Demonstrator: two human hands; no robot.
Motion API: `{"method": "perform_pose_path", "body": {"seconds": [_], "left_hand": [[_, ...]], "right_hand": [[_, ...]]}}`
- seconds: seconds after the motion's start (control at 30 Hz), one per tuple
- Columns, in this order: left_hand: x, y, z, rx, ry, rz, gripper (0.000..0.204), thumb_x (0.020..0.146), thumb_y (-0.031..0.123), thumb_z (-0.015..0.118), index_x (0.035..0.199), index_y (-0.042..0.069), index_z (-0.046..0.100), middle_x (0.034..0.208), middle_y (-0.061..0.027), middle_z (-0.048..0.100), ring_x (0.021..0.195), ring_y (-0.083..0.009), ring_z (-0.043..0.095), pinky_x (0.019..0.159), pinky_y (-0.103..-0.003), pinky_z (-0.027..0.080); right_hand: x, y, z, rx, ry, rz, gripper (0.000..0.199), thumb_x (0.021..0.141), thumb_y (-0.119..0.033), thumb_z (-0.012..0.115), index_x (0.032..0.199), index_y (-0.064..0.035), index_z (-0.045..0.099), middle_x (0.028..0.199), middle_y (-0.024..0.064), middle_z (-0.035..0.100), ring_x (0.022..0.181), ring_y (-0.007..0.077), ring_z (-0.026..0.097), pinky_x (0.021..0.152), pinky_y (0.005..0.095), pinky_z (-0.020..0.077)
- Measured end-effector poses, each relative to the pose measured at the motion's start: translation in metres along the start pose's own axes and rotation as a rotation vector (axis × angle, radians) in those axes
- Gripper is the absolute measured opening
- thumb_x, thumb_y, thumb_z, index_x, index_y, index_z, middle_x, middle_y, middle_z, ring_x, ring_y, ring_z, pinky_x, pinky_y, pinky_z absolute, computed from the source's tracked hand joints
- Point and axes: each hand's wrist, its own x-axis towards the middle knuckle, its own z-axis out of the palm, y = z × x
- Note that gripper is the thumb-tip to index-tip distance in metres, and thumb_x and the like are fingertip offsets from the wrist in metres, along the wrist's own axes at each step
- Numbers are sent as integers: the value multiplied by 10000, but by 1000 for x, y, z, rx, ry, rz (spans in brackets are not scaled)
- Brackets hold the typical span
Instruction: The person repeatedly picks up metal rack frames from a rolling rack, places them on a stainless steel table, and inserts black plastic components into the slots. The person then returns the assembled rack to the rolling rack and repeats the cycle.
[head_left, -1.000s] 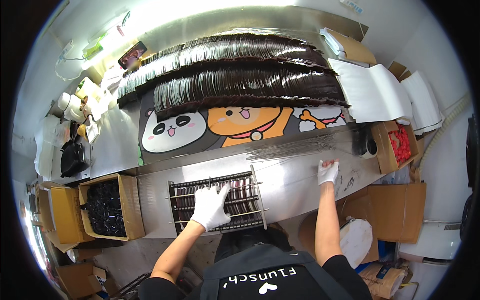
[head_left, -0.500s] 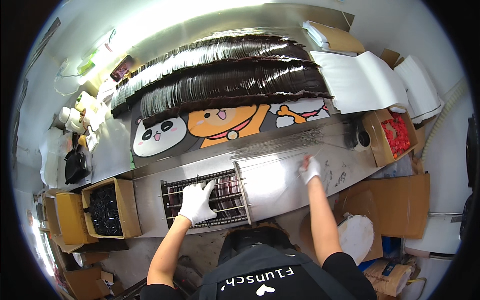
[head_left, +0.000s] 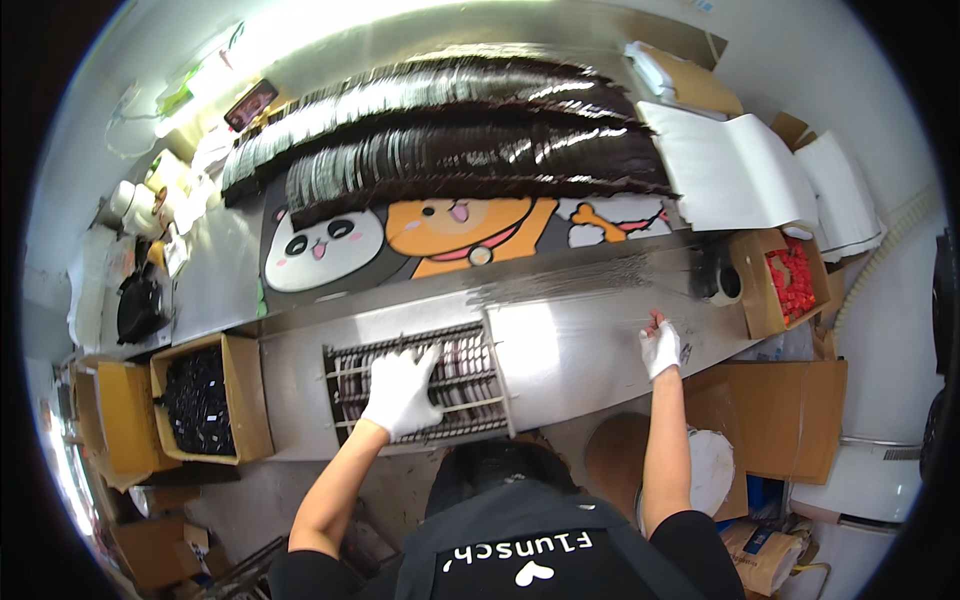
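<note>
My left hand (head_left: pixel 402 392), in a white glove, lies across a metal rack (head_left: pixel 497 372) with black ridged bars. Its thumb is spread from the other fingers, and rows of dark thin strips (head_left: pixel 462 380) stand in the rack beside it. To the right, above the bare metal tabletop, is my right hand (head_left: pixel 660 347), gloved in white with the fingertips bare. Those fingers are drawn together; whatever they may pinch is too small to make out. Thin metal rods (head_left: pixel 570 284) lie in a bundle to the left of and beyond this hand.
Two long rows of glossy dark sheets (head_left: pixel 480 160) cover a cartoon-printed mat (head_left: pixel 325 250) at the back. A box of black pieces (head_left: pixel 200 405) stands left; a box of red pieces (head_left: pixel 790 283) and a dark round container (head_left: pixel 715 275) stand right. White sheets (head_left: pixel 735 165) lie far right.
My right hand has moved to the right, toward the box of red pieces, and its blur is gone. My left hand stays on the rack. The whole view has shifted slightly.
</note>
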Motion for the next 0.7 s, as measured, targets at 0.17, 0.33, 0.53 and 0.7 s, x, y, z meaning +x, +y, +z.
{"method": "perform_pose_path", "body": {"seconds": [0.17, 0.33, 0.53, 0.7], "left_hand": [[11, 4, 4, 1, 32, 32, 936, 577, 342, 826, 1424, 100, 508, 1086, -176, 650, 974, -363, 625, 878, -482, 470], [6, -3, 7, -8, 52, -49, 972, 552, 337, 812, 1433, 65, 504, 1121, -197, 628, 1019, -371, 610, 906, -463, 477], [14, 1, 3, 44, 13, -20, 998, 560, 401, 810, 1445, 57, 502, 1056, -200, 635, 975, -360, 629, 859, -459, 499], [23, -3, -11, 9, -88, -22, 956, 591, 410, 787, 1430, 66, 484, 1082, -231, 625, 1027, -383, 625, 887, -469, 508]], "right_hand": [[-37, 57, -87, 108, 144, 45, 291, 1021, -128, 598, 1258, 29, 535, 1201, 117, 582, 1149, 265, 614, 1029, 396, 544], [-144, 95, -106, -85, -119, 235, 100, 1012, -68, 595, 1094, -31, 636, 987, 80, 649, 991, 226, 657, 892, 379, 579], [-125, 133, -46, 50, -609, 368, 142, 1004, -41, 591, 1144, -66, 595, 1181, 118, 648, 970, 199, 627, 882, 344, 537], [-137, 176, 64, -723, -567, 213, 112, 919, -34, 604, 1010, -32, 670, 926, 84, 685, 792, 192, 669, 722, 327, 560]]}}
